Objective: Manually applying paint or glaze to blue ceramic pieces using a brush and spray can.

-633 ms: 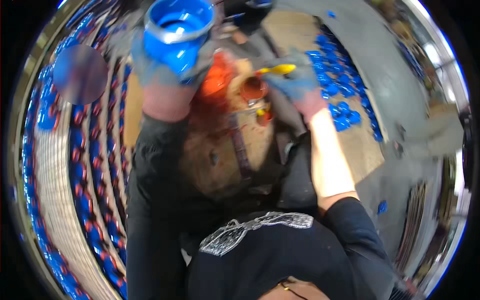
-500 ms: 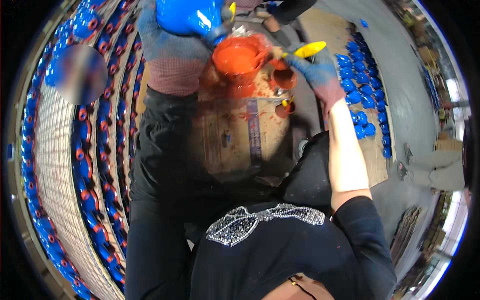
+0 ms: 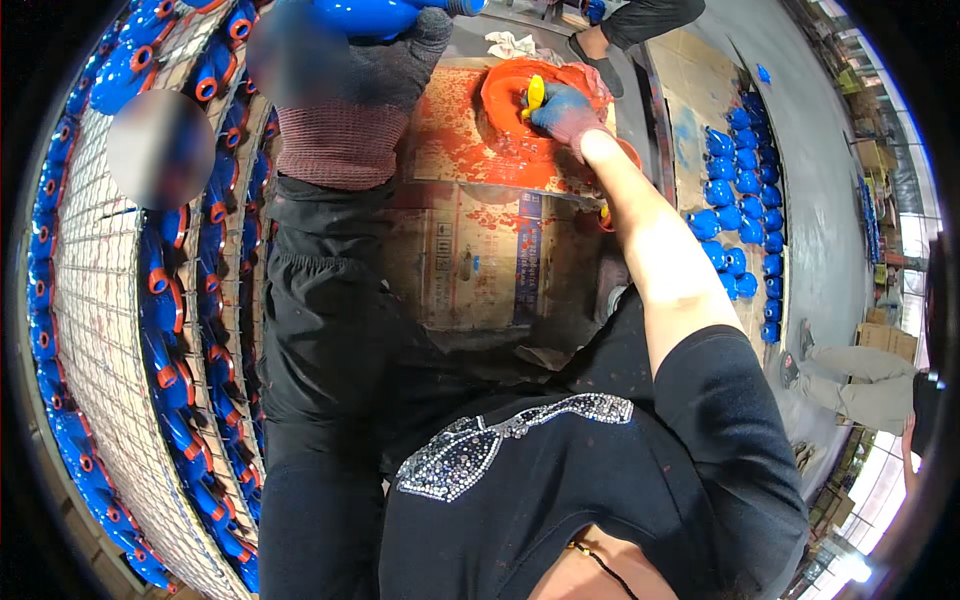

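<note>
My left hand (image 3: 345, 75), in a paint-stained work glove, grips a glossy blue rounded part (image 3: 372, 18) with a narrow neck at the top left. A blurred patch hides some of that glove. My right hand (image 3: 566, 113), gloved in blue and dull red, is closed round the yellow handle of a paintbrush (image 3: 536, 95). It is over a bowl of red paint (image 3: 508, 80); the brush's bristles are hidden, and I cannot tell whether they touch the paint. The bowl stands on a paint-spattered board (image 3: 440, 130).
To the left, mesh racks (image 3: 100, 260) carry rows of blue parts with red rims. More blue parts (image 3: 735, 220) lie on cardboard at the right. A cardboard box (image 3: 460, 255) is below the board. A white rag (image 3: 510, 45) lies behind the bowl; another person's legs (image 3: 860, 375) appear far right.
My left hand has carried the blue part up, away from the bowl, its neck now pointing right. My right hand has moved left with the paintbrush, from beside the bowl to over it.
</note>
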Demonstrator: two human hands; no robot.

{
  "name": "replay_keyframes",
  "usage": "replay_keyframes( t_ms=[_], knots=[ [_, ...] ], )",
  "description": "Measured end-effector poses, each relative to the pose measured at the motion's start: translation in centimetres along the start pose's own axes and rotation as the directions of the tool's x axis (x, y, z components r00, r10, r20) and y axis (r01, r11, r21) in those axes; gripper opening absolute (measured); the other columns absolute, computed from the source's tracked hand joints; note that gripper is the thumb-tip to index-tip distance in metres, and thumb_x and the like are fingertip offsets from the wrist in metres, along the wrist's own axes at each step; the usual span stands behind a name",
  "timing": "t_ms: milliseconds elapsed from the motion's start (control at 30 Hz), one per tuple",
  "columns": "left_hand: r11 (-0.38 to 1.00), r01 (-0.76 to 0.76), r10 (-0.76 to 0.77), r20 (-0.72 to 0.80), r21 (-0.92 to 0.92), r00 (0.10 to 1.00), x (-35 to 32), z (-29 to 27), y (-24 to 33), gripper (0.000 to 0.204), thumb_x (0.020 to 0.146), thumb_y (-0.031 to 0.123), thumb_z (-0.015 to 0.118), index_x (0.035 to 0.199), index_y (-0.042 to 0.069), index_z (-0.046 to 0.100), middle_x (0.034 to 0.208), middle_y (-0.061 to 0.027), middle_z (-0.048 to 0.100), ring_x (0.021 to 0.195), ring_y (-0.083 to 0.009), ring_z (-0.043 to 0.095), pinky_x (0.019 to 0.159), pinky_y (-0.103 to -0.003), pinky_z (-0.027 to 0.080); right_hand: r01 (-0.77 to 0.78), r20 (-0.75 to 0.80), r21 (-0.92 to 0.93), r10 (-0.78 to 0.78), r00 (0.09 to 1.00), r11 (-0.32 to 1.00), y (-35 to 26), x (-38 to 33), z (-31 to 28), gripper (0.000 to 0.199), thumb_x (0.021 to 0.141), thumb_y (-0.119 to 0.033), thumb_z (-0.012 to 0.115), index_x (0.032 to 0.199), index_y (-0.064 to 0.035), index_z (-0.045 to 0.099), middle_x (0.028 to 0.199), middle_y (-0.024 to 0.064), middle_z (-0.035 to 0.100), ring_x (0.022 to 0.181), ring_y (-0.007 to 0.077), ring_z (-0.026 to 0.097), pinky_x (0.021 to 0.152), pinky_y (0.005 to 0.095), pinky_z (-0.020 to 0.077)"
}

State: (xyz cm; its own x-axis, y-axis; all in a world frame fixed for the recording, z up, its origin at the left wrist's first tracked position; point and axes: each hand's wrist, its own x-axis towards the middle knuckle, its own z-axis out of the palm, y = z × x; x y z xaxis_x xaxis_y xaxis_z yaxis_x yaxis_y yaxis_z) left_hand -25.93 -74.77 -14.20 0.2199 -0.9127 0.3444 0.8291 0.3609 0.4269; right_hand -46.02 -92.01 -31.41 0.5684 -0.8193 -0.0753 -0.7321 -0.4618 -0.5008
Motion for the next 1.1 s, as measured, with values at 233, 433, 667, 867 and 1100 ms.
replay_keyframes(
  t_ms=[233,433,667,867,1100],
  knots=[
    [0.996,0.076,-0.079,-0.071,-0.046,0.994,0.5,-1.1,-2.4,0.058,0.085,0.041,0.059,0.128,0.006,0.042,0.117,-0.0134,0.055,0.097,-0.0223,0.059,0.072,-0.029,0.054,0.038,-0.010,0.332,-0.037,0.999,0.943,1.9,-2.9,-4.3,0.026,0.076,-0.009,0.068,0.101,-0.0048,0.066,0.093,0.0074,0.069,0.084,0.0173,0.064,0.077,0.0298,0.0496],
    [0.975,0.150,-0.134,-0.102,0.166,0.986,0.0,1.3,-6.3,0.063,0.082,0.039,0.062,0.129,0.005,0.039,0.117,-0.0121,0.055,0.096,-0.0215,0.061,0.075,-0.030,0.056,0.169,-0.267,0.570,-0.013,0.964,0.804,-1.5,-9.0,-9.3,0.018,0.077,-0.002,0.068,0.095,0.0000,0.065,0.088,0.0038,0.065,0.080,0.0112,0.060,0.074,0.0250,0.0485],
    [0.563,-0.039,0.142,-0.050,0.825,0.989,-1.5,2.8,-12.1,0.067,0.063,0.008,0.077,0.120,0.006,0.042,0.113,-0.0142,0.054,0.098,-0.0289,0.059,0.081,-0.040,0.052,0.512,-0.745,0.572,0.145,0.651,0.641,-7.0,-17.1,-17.4,0.025,0.076,0.002,0.070,0.100,-0.0012,0.063,0.093,0.0077,0.066,0.085,0.0133,0.061,0.076,0.0255,0.0496],
    [-0.129,-0.653,0.024,0.661,0.746,0.750,-1.9,3.5,-14.7,0.084,0.053,0.013,0.082,0.127,0.012,0.043,0.126,-0.0214,0.044,0.116,-0.0421,0.046,0.097,-0.049,0.041,0.450,-0.801,0.412,0.078,0.594,0.792,-6.5,-20.5,-19.8,0.028,0.075,0.002,0.072,0.101,-0.0006,0.062,0.097,0.0092,0.066,0.085,0.0151,0.062,0.077,0.0273,0.0515],
    [-0.185,-0.718,-0.101,0.714,0.671,0.693,-1.6,2.9,-16.1,0.082,0.055,0.015,0.081,0.129,0.013,0.044,0.127,-0.0232,0.043,0.117,-0.0451,0.046,0.097,-0.051,0.041,0.375,-0.760,0.406,0.080,0.645,0.833,-5.2,-21.2,-19.8,0.031,0.073,0.001,0.075,0.102,0.0001,0.063,0.098,0.0088,0.065,0.086,0.0153,0.063,0.079,0.0272,0.0514]
  ],
)
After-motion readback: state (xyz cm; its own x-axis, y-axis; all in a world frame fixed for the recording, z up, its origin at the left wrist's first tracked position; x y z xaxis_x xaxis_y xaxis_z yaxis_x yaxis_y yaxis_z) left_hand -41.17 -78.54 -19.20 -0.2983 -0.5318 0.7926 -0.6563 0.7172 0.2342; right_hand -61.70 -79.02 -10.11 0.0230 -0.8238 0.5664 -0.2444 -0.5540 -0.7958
